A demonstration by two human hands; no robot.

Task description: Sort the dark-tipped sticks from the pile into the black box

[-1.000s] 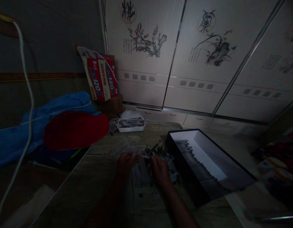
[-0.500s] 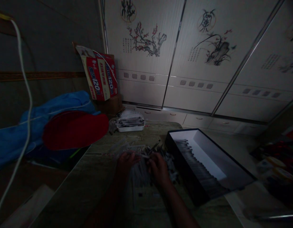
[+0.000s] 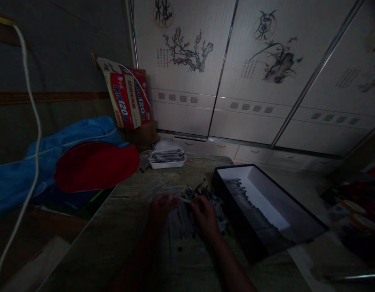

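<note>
A slim pale pen (image 3: 185, 200) spans the gap between my two hands above the table. My left hand (image 3: 161, 207) pinches its left end, and my right hand (image 3: 204, 215) has its fingers closed on the right end. Under and between them lies a heap of clear, tube-like pen parts (image 3: 180, 223). Darker pen parts (image 3: 213, 194) are scattered just beyond my right hand. To the right, a black box (image 3: 292, 202) with a white inside holds a row of dark-tipped pens (image 3: 251, 211). The room is dim, so fine details are hard to make out.
A white tray (image 3: 168, 165) full of thin sticks stands at the table's far edge. On the left are a red cushion-like thing (image 3: 96, 166), blue cloth (image 3: 74, 132), a red carton (image 3: 128, 99) and a hanging white cable (image 3: 35, 117). Sliding cabinet doors (image 3: 181, 113) rise behind.
My right hand has shifted slightly, its fingers a little further right along the pen. My left hand stays almost in place.
</note>
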